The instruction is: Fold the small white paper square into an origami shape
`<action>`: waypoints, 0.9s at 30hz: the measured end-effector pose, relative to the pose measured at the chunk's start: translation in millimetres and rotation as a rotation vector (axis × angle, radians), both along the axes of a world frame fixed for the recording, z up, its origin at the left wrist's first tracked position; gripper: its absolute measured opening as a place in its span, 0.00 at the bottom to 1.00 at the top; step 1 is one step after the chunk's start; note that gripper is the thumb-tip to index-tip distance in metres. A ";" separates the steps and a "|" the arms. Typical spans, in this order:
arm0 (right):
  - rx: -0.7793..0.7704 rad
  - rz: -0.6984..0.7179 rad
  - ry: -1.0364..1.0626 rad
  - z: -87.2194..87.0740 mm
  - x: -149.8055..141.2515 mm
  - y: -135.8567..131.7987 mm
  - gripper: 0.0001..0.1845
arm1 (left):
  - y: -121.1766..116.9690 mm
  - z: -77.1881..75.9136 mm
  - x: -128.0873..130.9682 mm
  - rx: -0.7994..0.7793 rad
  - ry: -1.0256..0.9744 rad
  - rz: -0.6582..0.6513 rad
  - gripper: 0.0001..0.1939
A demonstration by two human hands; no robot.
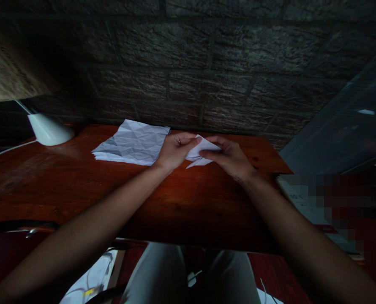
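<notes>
A small piece of folded white paper is held between both hands, a little above the wooden table. My left hand pinches its left side, thumb on top. My right hand grips the right side, with the thumb pressed on the near fold. One pointed flap sticks out below, toward me. To the left of my left hand lies a stack of creased white paper sheets, with fold lines across the top sheet. Parts of the fingers behind the folded paper are hidden.
A lamp with a white base and a woven shade stands at the far left. The dark brick wall rises behind the table. A grey panel is on the right. My knees are below the table's front edge.
</notes>
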State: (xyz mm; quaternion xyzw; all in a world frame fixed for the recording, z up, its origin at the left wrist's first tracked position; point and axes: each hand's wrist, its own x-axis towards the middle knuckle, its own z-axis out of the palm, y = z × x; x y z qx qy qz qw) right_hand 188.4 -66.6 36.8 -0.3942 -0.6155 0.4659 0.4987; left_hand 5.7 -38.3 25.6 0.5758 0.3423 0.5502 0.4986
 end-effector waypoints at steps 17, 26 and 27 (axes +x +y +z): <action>-0.156 -0.057 0.098 2.4 1.1 1.0 0.26 | -1.7 8.0 -7.0 -0.107 0.036 -0.282 0.19; -0.142 -0.025 0.093 3.1 2.2 0.6 0.25 | 1.9 6.8 -8.9 -0.084 0.048 -0.292 0.18; -0.145 -0.020 0.091 3.0 1.9 0.7 0.25 | 1.4 6.4 -8.5 -0.079 0.049 -0.279 0.17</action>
